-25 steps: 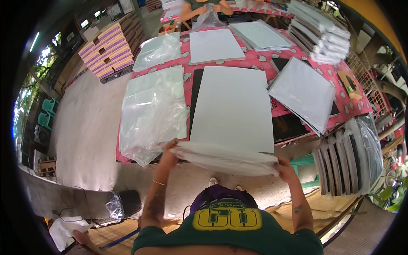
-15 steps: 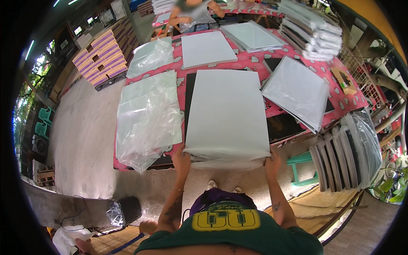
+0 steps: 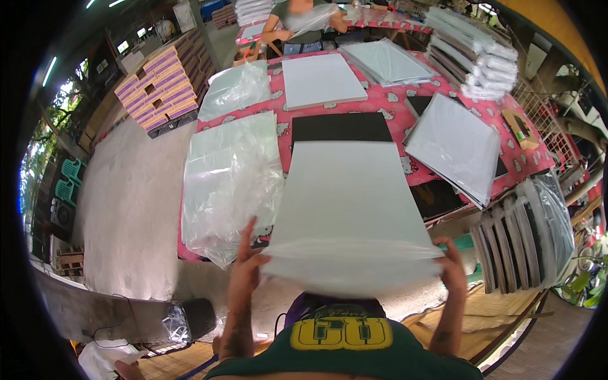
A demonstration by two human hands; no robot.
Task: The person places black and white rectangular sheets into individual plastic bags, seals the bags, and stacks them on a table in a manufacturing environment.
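Note:
A large white board [image 3: 348, 196] lies in front of me, its near end inside a clear plastic bag [image 3: 354, 258] and hanging past the table edge. At its near left corner, my left hand [image 3: 246, 259] is closed on the plastic bag with the index finger raised. My right hand [image 3: 451, 263] grips the bag at the near right corner. A black board [image 3: 342, 126] shows beyond the far edge of the white one. Just left lies a pile of clear plastic bags [image 3: 228, 177], slightly crumpled.
The table has a pink patterned cover [image 3: 396, 120]. To the right lie a bagged white board [image 3: 453, 145] and a cardboard piece [image 3: 520, 130]. Bagged boards [image 3: 519, 237] stand at the near right. Across the table, a person [image 3: 304, 22] handles clear plastic. Cartons [image 3: 166, 88] are stacked at left.
The white board has come toward me with the bag, uncovering the black board's far part. Both hands have moved nearer my body and farther apart. The person opposite has lifted their plastic.

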